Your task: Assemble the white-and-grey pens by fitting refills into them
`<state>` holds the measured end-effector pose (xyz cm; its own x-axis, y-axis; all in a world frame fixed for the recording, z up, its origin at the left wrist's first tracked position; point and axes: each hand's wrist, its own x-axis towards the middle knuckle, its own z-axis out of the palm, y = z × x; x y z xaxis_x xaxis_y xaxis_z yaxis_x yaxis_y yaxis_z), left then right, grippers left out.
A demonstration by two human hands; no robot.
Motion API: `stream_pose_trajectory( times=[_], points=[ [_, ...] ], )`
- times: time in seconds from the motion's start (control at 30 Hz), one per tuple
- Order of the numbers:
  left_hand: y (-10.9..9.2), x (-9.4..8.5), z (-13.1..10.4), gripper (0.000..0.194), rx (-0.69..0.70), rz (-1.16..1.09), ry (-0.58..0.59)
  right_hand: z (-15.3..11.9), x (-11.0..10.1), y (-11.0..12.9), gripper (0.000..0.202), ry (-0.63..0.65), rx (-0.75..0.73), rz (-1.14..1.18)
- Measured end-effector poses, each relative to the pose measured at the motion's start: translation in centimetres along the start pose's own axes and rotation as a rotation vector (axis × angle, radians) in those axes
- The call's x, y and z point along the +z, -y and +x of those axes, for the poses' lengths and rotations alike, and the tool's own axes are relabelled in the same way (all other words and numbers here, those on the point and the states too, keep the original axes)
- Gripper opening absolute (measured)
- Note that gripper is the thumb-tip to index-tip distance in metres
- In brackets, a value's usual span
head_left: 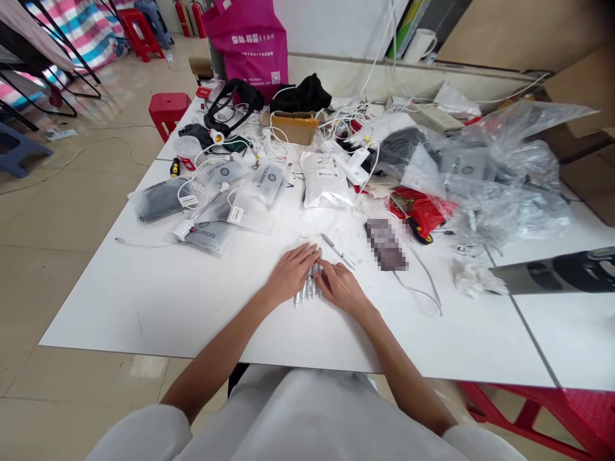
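Tiled floor [62,211] is extending left of a white counter [144,307]. At its far end, a magenta bag [254,57] is bearing white Chinese characters and a QR code. Pouches [264,182] are showing "OCKBROS". The left hand [291,272] and right hand [342,285], fingers extended, are partly covering a row of silvery pens [310,291] on the counter; whether they are gripping cannot be told.
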<state>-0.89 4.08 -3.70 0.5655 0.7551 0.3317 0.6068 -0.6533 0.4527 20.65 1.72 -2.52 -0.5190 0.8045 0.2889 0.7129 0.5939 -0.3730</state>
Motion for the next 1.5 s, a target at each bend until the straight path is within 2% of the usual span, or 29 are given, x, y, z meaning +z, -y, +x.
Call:
stream_pose_trajectory(
  times=[0.17,0.3,0.4,0.5,0.57,0.67,0.83,0.97,1.13,1.27,1.5],
  points=[
    [-0.3,-0.4,0.1,0.049,0.080,-0.017,0.040,-0.5,0.0,-0.2,0.019,-0.037,0.015,0.038],
    [-0.5,-0.5,0.3,0.045,0.089,-0.030,0.036,-0.7,-0.6,-0.7,0.015,-0.056,0.022,0.062],
    [-0.5,-0.4,0.3,0.043,0.057,-0.038,0.012,-0.5,-1.4,-2.2,0.017,-0.117,0.079,0.035],
    [-0.5,-0.3,0.4,0.041,0.036,-0.037,0.007,-0.2,-1.9,-4.5,0.024,-0.222,0.216,-0.009],
    [-0.4,-0.2,0.4,0.041,0.032,-0.043,-0.004,0.0,-2.0,-5.8,0.027,-0.219,0.291,0.023],
    [-0.4,-0.2,0.5,0.042,0.028,-0.066,-0.023,0.4,-1.9,-6.6,0.024,-0.181,0.298,0.081],
    [-0.4,-0.3,0.5,0.043,-0.015,-0.120,-0.073,1.5,-1.8,-5.4,0.025,-0.226,0.283,0.165],
    [-0.3,-0.6,0.5,0.042,-0.098,-0.246,-0.138,2.5,-1.2,-4.2,0.022,-0.229,0.259,0.251],
    [0.0,-1.0,0.8,0.056,-0.349,-0.743,-0.257,3.0,0.2,-3.0,0.021,-0.142,0.154,0.296],
    [0.3,-1.6,1.4,0.047,-0.428,-1.026,-0.297,2.9,0.5,-2.5,0.026,-0.085,0.056,0.266],
    [0.2,-2.1,1.9,0.035,-0.594,-1.079,-0.368,2.7,0.8,-2.5,0.031,-0.104,-0.012,0.231]
  ],
)
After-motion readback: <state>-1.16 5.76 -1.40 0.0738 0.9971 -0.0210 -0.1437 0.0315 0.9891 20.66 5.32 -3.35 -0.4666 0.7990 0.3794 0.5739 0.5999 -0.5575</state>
